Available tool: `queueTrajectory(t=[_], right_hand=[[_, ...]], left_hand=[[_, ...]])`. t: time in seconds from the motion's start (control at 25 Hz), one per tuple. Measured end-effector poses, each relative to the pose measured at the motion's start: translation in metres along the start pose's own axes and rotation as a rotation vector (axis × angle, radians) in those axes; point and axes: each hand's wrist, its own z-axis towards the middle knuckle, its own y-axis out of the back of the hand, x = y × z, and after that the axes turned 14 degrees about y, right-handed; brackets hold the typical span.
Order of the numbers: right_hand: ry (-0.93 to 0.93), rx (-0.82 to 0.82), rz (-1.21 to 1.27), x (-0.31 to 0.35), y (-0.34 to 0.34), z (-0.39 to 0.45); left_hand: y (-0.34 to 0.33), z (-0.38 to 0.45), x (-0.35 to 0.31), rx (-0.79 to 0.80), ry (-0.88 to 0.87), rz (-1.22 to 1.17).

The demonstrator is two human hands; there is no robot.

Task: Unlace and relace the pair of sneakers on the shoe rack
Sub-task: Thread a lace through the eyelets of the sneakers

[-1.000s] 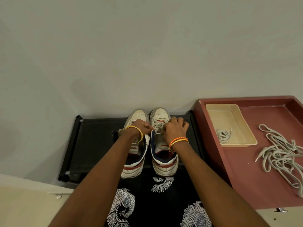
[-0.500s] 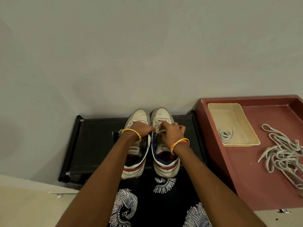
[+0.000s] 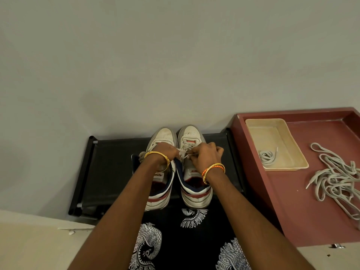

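Two white sneakers with red and navy trim stand side by side on a black shoe rack [image 3: 109, 172], toes toward the wall. My left hand [image 3: 165, 152] reaches across the left sneaker [image 3: 162, 137] and pinches a grey lace [image 3: 183, 152] of the right sneaker [image 3: 191, 133]. My right hand [image 3: 206, 154] hovers over the right sneaker's eyelets with fingers curled, pinching the same lace. The lace runs taut between both hands. The eyelets under my hands are hidden.
A dark red tray [image 3: 292, 201] sits to the right of the rack. In it stands a small beige tray [image 3: 272, 137] holding a coiled lace [image 3: 266, 156], and a loose pile of grey laces [image 3: 335, 180] lies further right. The wall is close behind.
Both hands stayed at the right sneaker's laces. My right hand shifted slightly, and the lace is now pulled out between the two hands.
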Motion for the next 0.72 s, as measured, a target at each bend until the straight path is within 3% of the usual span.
queueTrajectory(t=[0.44, 0.72], right_hand=[[-0.037, 0.016, 0.027, 0.0016, 0.0020, -0.0011], [0.011, 0.082, -0.078, 0.0088, 0.0027, -0.0009]], left_hand=[[-0.0014, -0.0042, 0.0014, -0.008, 0.087, -0.354], [-0.0022, 0.0009, 0.0063, 0.051, 0.053, -0.348]])
